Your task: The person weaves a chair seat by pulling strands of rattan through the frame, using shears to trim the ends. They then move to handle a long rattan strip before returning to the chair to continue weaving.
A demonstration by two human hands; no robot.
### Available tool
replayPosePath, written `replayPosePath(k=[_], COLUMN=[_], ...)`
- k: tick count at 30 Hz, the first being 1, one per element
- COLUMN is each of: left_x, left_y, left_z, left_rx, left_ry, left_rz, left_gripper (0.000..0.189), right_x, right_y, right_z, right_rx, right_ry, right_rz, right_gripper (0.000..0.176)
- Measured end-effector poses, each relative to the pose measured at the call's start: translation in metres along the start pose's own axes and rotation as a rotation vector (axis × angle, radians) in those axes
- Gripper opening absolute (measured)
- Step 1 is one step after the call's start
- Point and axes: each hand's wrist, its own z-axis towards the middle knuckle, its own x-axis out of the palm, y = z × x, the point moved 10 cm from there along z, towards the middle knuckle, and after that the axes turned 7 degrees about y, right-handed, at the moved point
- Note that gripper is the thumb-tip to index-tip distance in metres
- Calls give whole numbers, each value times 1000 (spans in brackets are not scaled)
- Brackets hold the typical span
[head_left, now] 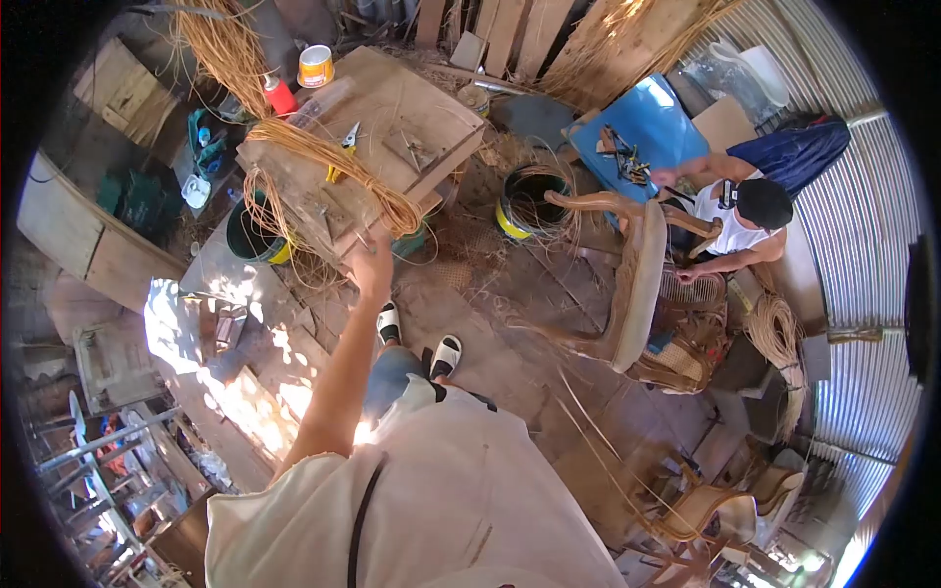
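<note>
Corrugated metal sheeting (858, 279) curves into the view's dark rim. Across the worktop (392, 98) lies a bundle of cane-like strands (361, 173), its looped end just beside the left hand (368, 263) at the near edge; whether those fingers pinch or spread, I cannot tell. The right hand is out of sight.

In the upper left of the frame, the left hand (368, 260) is at the lower edge of a worn brown wooden table (392, 93). On this table lies a long bundle of orange-brown strands (368, 176). At right, another person with black cap (764, 204) sits beside a brown wooden chair with pale panel (642, 279).
</note>
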Motion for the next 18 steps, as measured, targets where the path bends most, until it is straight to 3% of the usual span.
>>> replayPosePath(k=[1,2,3,5,6,7,8,9,11,12,14,15,18], left_x=[3,19,48,91,104,116,119,120,113,103,63,39,-63], left_y=[-17,-29,-33,-45,-49,-54,-52,-63,-87,-96,-129,-132,-146], left_z=[-34,-73,-106,-196,-229,-261,-284,-289,-293,-289,-239,-223,-178], left_rx=[-50,-172,-158,13,4,-18,-302,-293,-301,-291,-118,-164,-75], left_ry=[81,331,650,1306,1426,1545,1561,1542,1485,1463,1062,983,656], left_rz=[72,1,123,309,204,97,50,48,-106,-111,-347,-530,-481], left_gripper=[39,37,32,33,32,32,31,31,32,32,29,29,28], right_x=[19,49,93,232,328,400,466,533,605,618,645,648,641], right_y=[-1,-7,-16,-43,-46,-60,-77,-79,-94,-98,-105,-103,-132], right_z=[4,12,18,-3,-66,-116,-160,-221,-289,-299,-327,-326,-262], right_rx=[-7,-14,-17,4,-166,-135,-50,-235,-349,-362,-436,-517,-433], right_ry=[72,188,329,710,684,683,717,963,1140,1160,1353,1344,1320], right_rz=[-27,-55,-100,-215,-449,-560,-629,-659,-741,-749,-712,-747,-853], right_gripper=[35,36,36,37,35,31,28,29,30,30,29,25,23])
